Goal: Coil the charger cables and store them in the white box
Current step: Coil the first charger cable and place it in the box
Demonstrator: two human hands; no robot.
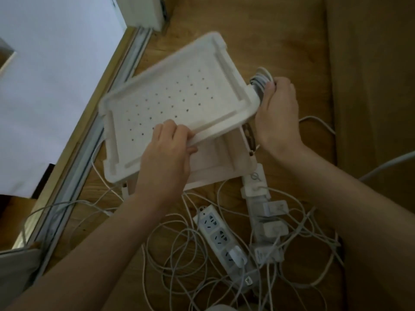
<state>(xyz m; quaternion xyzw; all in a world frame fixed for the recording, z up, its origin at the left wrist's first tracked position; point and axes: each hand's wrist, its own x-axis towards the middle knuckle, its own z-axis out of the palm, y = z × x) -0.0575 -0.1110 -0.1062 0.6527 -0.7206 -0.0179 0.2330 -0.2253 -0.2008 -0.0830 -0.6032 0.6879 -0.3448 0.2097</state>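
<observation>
Our left hand (167, 151) pinches perforated lid (170, 102) at near edge, tilting it over white box (222, 162) beneath grip. Our right hand (277, 113) curls round coiled cable (261, 80), just beyond lid corner. We fear coil snagging that corner and springing loose; opening seems narrow, though view blurred.

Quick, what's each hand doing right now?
Left hand: grips the white perforated lid by its edge.
Right hand: holds a coiled charger cable.
</observation>
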